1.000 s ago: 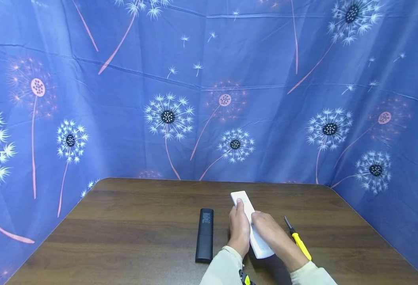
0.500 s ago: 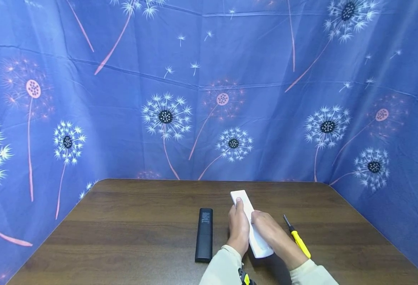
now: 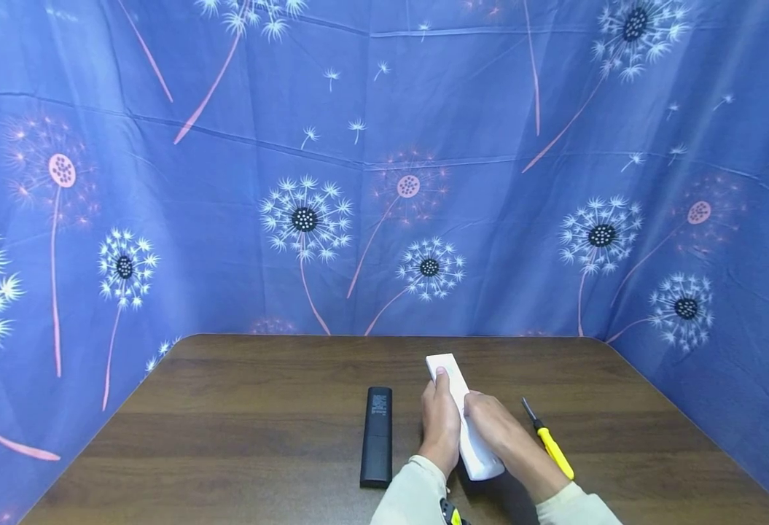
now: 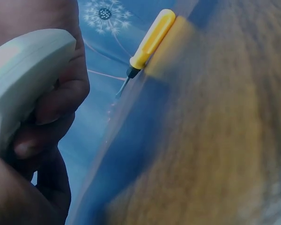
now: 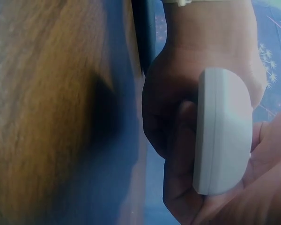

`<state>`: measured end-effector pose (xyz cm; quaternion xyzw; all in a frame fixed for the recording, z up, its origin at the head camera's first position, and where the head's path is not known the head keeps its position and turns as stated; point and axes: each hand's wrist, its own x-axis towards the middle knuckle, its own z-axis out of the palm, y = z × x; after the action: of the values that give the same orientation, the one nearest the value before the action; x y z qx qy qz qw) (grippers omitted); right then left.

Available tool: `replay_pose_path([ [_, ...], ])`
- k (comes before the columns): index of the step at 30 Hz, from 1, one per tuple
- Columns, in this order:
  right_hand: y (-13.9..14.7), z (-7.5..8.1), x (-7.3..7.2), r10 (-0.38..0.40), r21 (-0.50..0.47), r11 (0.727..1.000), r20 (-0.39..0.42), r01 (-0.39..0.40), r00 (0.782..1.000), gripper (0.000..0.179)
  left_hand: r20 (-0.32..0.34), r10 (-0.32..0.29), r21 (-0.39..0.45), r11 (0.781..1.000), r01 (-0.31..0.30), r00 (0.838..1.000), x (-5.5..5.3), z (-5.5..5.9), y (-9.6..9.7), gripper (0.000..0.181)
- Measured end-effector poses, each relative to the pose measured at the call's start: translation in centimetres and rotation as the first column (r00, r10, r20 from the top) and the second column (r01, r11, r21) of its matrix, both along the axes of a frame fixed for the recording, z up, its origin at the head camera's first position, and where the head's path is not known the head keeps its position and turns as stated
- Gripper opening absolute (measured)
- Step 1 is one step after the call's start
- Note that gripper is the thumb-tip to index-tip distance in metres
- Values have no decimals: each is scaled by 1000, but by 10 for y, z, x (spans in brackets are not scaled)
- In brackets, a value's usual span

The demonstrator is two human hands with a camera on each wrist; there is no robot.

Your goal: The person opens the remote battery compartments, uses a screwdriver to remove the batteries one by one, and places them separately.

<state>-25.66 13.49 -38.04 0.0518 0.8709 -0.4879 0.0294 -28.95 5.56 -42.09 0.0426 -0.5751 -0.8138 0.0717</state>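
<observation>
Lengthwise, white device (image 3: 472, 442) slants, far end leftward; left hand (image 3: 441, 418), right hand (image 3: 494, 421) curled round it.

From the head, the wooden table (image 3: 227, 423) was viewed forward and down toward its far edge. From both wrists, the white remote control (image 5: 225, 136) was seen close up, the table turned sideways; the yellow-handled screwdriver (image 4: 144, 54) was shared by head and left-wrist views.
</observation>
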Motion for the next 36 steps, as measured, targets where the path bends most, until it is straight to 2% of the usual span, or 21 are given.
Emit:
replay_pose_path([
  [7,1,0,0,3,-10,1000,10,-3,1000,32,6,-22,-9,1000,22,1000,0,0,-1,46],
  [12,3,-1,-2,3,-16,1000,33,-3,999,38,31,-28,-33,999,29,999,-3,-2,-1,45],
  [16,3,-1,-3,5,-3,1000,59,-5,998,42,36,-40,-17,999,41,999,-4,-2,-1,45],
  [25,5,3,-3,27,-7,1000,49,-27,998,50,27,-57,39,998,56,998,-2,2,-2,46],
  [30,6,4,-3,36,-6,999,47,-36,998,60,38,-70,24,997,69,997,-2,3,-2,48],
  [36,6,5,-3,45,-15,999,66,-44,997,61,40,-110,14,994,109,993,-2,3,-3,50],
])
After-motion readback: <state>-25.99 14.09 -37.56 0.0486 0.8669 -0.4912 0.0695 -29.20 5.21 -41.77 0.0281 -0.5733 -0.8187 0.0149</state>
